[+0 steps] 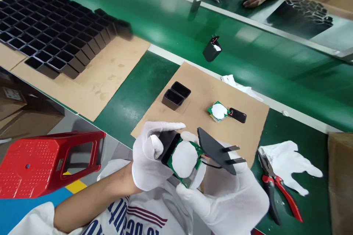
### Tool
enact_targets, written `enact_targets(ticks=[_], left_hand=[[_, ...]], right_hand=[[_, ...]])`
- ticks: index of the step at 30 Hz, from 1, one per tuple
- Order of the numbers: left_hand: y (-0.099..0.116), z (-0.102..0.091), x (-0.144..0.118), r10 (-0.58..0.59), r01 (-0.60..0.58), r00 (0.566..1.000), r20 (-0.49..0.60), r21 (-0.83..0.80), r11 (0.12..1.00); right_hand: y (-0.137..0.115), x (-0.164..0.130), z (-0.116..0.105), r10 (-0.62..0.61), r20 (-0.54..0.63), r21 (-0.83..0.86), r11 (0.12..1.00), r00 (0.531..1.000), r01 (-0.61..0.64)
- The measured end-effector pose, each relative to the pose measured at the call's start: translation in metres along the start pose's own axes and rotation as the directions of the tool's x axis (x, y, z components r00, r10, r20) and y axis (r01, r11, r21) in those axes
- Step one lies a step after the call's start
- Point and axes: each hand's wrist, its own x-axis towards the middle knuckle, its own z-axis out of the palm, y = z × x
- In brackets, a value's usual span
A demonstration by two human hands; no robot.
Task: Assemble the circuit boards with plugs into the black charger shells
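Both gloved hands work a small charger assembly just above the near edge of the tabletop [132,91].

My left hand [147,161] is closed around the black housing [168,143]; my right hand [226,194] curls loosely under the green circuit board [187,161] and pinches the pronged plug cover [215,148]. I judge the parts light and rigid, but the thin wire fragile, so I'd grip by the edges. How deep the board sits in the housing is hidden by my fingers, and the far side blurs.
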Motion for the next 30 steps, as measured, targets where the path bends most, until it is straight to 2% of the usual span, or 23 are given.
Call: enact_targets(ticks=[3, 7, 10, 14, 20, 26, 30], left_hand=[[-0.002, -0.002, 0.0, 0.011, -0.011, 1.0, 0.008, 0.016, 1.0], [-0.002, -0.002, 0.0, -0.008, 0.008, 1.0, 0.013, 0.018, 1.0], [0.0, -0.001, 0.0, -0.053, 0.053, 0.999, 0.009, -0.02, 0.998], [0.002, 0.0, 0.001, -0.111, 0.112, 0.994, 0.024, -0.074, 0.991], [-0.001, 0.0, 0.001, -0.078, 0.078, 0.997, -0.001, -0.08, 0.994], [0.003, -0.004, 0.002, -0.185, 0.188, 0.982, 0.039, -0.128, 0.974], [-0.002, -0.006, -0.001, -0.172, 0.179, 0.983, 0.06, -0.149, 0.972]], right_hand=[[-0.003, 0.002, 0.0, -0.026, 0.02, 0.048, 0.999, 0.999, 0.025], [0.001, -0.003, -0.001, -0.056, -0.061, -0.115, 0.992, 0.997, 0.049], [0.006, -0.007, -0.001, -0.065, -0.056, -0.17, 0.984, 0.996, 0.055], [0.009, -0.007, 0.001, -0.084, -0.067, -0.191, 0.979, 0.994, 0.07], [0.007, -0.003, 0.004, -0.064, -0.047, -0.193, 0.98, 0.997, 0.054], [0.011, -0.004, 0.005, -0.082, -0.087, -0.234, 0.97, 0.993, 0.06], [0.012, -0.004, 0.004, -0.08, -0.077, -0.276, 0.96, 0.994, 0.056]])
